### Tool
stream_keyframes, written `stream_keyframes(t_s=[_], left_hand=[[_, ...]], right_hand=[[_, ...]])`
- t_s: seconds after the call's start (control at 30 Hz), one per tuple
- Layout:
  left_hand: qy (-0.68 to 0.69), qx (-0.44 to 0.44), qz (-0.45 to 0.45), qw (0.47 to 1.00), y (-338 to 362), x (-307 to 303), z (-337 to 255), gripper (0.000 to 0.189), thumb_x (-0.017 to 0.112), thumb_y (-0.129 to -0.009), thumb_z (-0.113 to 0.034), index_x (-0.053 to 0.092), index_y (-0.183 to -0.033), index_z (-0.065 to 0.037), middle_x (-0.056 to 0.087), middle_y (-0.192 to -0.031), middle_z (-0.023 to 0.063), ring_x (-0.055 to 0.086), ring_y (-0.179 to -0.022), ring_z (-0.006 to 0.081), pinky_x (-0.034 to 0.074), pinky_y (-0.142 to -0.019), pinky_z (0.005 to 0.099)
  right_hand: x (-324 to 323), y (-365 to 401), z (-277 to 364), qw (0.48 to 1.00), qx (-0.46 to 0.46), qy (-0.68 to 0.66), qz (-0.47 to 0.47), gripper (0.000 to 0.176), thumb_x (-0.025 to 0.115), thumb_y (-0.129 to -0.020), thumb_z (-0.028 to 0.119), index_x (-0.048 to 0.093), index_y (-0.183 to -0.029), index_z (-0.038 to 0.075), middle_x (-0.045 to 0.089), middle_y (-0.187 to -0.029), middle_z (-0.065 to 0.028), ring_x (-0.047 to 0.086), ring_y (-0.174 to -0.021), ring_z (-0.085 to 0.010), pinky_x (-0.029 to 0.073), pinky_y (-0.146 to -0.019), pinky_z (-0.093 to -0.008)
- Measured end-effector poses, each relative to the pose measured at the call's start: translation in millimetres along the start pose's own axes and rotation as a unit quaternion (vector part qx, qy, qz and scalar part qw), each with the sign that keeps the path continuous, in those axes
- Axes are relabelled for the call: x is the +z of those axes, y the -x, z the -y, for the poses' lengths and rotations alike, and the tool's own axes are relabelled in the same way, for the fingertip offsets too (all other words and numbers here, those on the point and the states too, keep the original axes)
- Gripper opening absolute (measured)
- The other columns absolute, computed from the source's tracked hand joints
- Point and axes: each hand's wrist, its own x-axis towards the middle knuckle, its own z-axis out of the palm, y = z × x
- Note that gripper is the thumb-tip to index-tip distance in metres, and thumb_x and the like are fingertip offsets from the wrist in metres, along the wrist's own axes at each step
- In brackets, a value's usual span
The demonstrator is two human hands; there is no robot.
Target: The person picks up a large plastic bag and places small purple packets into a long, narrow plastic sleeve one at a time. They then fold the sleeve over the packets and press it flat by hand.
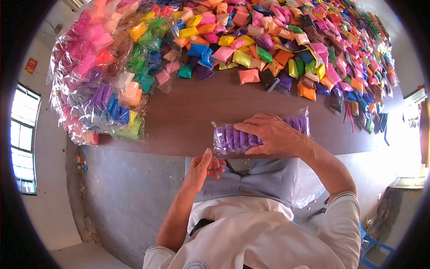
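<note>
A clear plastic bag of purple packets (229, 138) lies near the table's front edge, its packets standing in a row. My right hand (273, 133) reaches across the bag's top and grips it, with the thumb toward me and the fingers on the far side. The hand covers the middle of the row. Just off the bag's near left corner is my left hand (199, 172), thumb raised and apart from loosely bent fingers. Nothing shows in that hand.
A large heap of loose coloured packets (268, 49) covers the far side of the brown table (188, 112). Bagged packets (94, 67) are piled at the left. A blue stool (376, 251) stands on the floor at lower right.
</note>
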Motion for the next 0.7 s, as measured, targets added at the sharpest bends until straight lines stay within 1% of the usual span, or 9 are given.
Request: stream_keyframes(t_s=[0.07,0.3,0.4,0.5,0.57,0.6,0.7], left_hand=[[-0.013,0.011,0.013,1.000,-2.2,-1.9,4.9,0.053,0.043,-0.099,-0.051,0.055,-0.077,-0.004,0.067,-0.091,0.0177,0.066,-0.075,0.0213,0.053,-0.058,0.0310],[-0.021,0.025,-0.023,0.999,-1.5,4.8,7.1,0.051,0.047,-0.098,-0.049,0.055,-0.076,-0.004,0.067,-0.088,0.0168,0.065,-0.071,0.0199,0.052,-0.057,0.0306],[-0.033,0.030,-0.045,0.998,-1.5,7.0,8.9,0.050,0.048,-0.098,-0.049,0.055,-0.076,-0.004,0.067,-0.086,0.0164,0.064,-0.069,0.0193,0.052,-0.056,0.0298],[-0.053,0.035,-0.064,0.996,1.1,10.4,5.8,0.050,0.049,-0.098,-0.046,0.055,-0.076,-0.002,0.066,-0.082,0.0153,0.064,-0.066,0.0172,0.051,-0.054,0.0276],[-0.062,0.042,-0.070,0.995,3.1,9.7,3.7,0.049,0.050,-0.099,-0.042,0.057,-0.076,0.001,0.065,-0.079,0.0137,0.063,-0.065,0.0144,0.050,-0.054,0.0253],[-0.078,0.062,-0.074,0.992,4.8,10.4,1.0,0.049,0.049,-0.099,-0.042,0.057,-0.076,0.000,0.065,-0.078,0.0137,0.063,-0.064,0.0147,0.050,-0.053,0.0258],[-0.126,0.111,-0.082,0.982,8.3,10.9,-7.9,0.050,0.047,-0.100,-0.042,0.057,-0.075,0.000,0.065,-0.075,0.0130,0.062,-0.062,0.0152,0.050,-0.052,0.0269]], right_hand=[[0.3,-0.3,1.2,1.000,-0.002,-0.001,0.005,0.072,0.078,-0.071,0.034,0.052,-0.133,0.007,0.059,-0.122,-0.0131,0.054,-0.113,-0.0314,0.043,-0.098,-0.0425],[-4.3,-0.4,3.7,0.999,-0.005,-0.027,0.018,0.074,0.079,-0.068,0.034,0.053,-0.132,0.006,0.059,-0.124,-0.0137,0.053,-0.114,-0.0317,0.042,-0.099,-0.0421],[-7.0,1.6,6.0,0.999,-0.015,-0.031,-0.009,0.072,0.075,-0.071,0.039,0.052,-0.131,0.007,0.060,-0.118,-0.0174,0.054,-0.113,-0.0362,0.041,-0.100,-0.0455],[-10.5,2.4,7.4,0.999,0.006,-0.030,0.018,0.071,0.069,-0.077,0.050,0.054,-0.131,0.007,0.055,-0.127,-0.0164,0.051,-0.117,-0.0334,0.037,-0.104,-0.0437],[-11.7,0.5,9.0,0.999,0.011,-0.033,0.023,0.066,0.064,-0.082,0.051,0.055,-0.130,0.006,0.056,-0.126,-0.0166,0.051,-0.116,-0.0341,0.037,-0.103,-0.0443],[-11.3,-0.2,9.5,0.999,0.013,-0.035,0.026,0.064,0.061,-0.084,0.052,0.056,-0.129,0.006,0.056,-0.125,-0.0167,0.051,-0.116,-0.0344,0.037,-0.103,-0.0447],[-7.9,-2.4,6.5,0.997,0.029,-0.071,0.028,0.056,0.058,-0.089,0.047,0.057,-0.127,0.006,0.058,-0.122,-0.0168,0.053,-0.114,-0.0348,0.037,-0.102,-0.0449]])
